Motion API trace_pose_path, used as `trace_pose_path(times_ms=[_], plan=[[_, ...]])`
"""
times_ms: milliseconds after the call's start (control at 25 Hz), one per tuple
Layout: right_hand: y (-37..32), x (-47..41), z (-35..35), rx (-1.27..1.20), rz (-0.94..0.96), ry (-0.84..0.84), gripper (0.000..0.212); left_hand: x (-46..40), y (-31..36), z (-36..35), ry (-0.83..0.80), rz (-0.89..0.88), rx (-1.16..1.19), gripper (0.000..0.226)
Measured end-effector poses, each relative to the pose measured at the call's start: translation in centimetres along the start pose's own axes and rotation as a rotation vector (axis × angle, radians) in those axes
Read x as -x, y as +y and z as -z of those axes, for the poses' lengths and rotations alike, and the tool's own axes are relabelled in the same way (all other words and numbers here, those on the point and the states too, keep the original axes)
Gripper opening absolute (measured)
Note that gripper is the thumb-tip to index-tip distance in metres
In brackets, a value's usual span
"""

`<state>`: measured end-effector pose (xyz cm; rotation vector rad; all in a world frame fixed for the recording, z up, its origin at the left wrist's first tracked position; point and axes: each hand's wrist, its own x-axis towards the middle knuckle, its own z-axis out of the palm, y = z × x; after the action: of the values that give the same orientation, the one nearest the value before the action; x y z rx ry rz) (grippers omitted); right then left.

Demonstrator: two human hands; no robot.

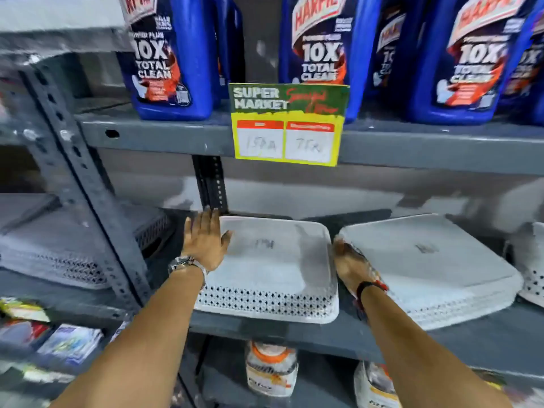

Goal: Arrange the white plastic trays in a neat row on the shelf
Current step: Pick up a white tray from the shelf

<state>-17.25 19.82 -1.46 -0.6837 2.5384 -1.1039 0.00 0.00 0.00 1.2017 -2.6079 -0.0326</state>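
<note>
An upturned white plastic tray with a perforated front wall lies on the grey metal shelf, straight ahead. My left hand rests flat against its left edge, fingers stretched out. My right hand presses on its right edge, in the gap beside a second stack of white trays, which lies slightly skewed. A third white tray shows at the far right edge, partly cut off.
Blue cleaner bottles fill the shelf above, with a yellow price card hanging from its edge. A grey upright post stands at left, with grey baskets beyond it. Jars and packets sit on the lower shelf.
</note>
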Motion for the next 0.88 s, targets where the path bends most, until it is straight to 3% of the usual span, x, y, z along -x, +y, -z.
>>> trace_pose_path(times_ms=[240, 320, 400, 520, 560, 640, 680, 760, 800, 840, 880], plan=[[0.4, -5.0, -3.6, -0.049, -0.171, 0.009, 0.052, -5.4, -4.1, -4.7, -0.342, 0.363, 0.295, 0.061], [0.2, -5.3, -3.9, -0.123, -0.226, 0.011, 0.051, -6.4, -4.4, -5.6, -0.395, 0.413, 0.514, 0.050], [0.0, -5.6, -4.0, -0.202, -0.247, -0.055, 0.057, -7.0, -4.7, -5.5, -0.414, 0.472, 0.649, 0.055], [1.6, -7.4, -4.7, -0.374, -0.238, -0.128, 0.087, -7.9, -4.6, -4.5, -0.285, 0.566, 0.778, 0.063], [1.7, -7.6, -4.5, -0.438, -0.212, -0.105, 0.086, -8.2, -4.6, -3.9, -0.213, 0.593, 0.870, 0.065], [-1.1, -5.9, -2.7, -0.676, -0.191, -0.045, 0.051, -9.5, -4.7, -1.7, -0.062, 0.623, 1.113, 0.080], [-2.4, -5.5, -1.8, -0.787, -0.194, -0.024, 0.045, -10.4, -5.3, -0.9, -0.020, 0.656, 1.246, 0.096], [-3.6, -6.1, -0.1, -0.935, -0.144, 0.026, 0.050, -13.7, -8.8, -2.9, 0.011, 0.700, 1.438, 0.131], [-3.9, -6.3, 0.8, -1.000, -0.103, 0.026, 0.053, -14.7, -10.3, -4.0, 0.012, 0.701, 1.488, 0.136], [-3.6, -6.6, 1.3, -1.024, -0.100, 0.016, 0.053, -14.7, -10.9, -4.0, -0.037, 0.693, 1.532, 0.126], [-3.3, -6.8, 1.6, -1.012, -0.127, 0.003, 0.050, -13.3, -9.9, -2.5, -0.141, 0.679, 1.565, 0.103]])
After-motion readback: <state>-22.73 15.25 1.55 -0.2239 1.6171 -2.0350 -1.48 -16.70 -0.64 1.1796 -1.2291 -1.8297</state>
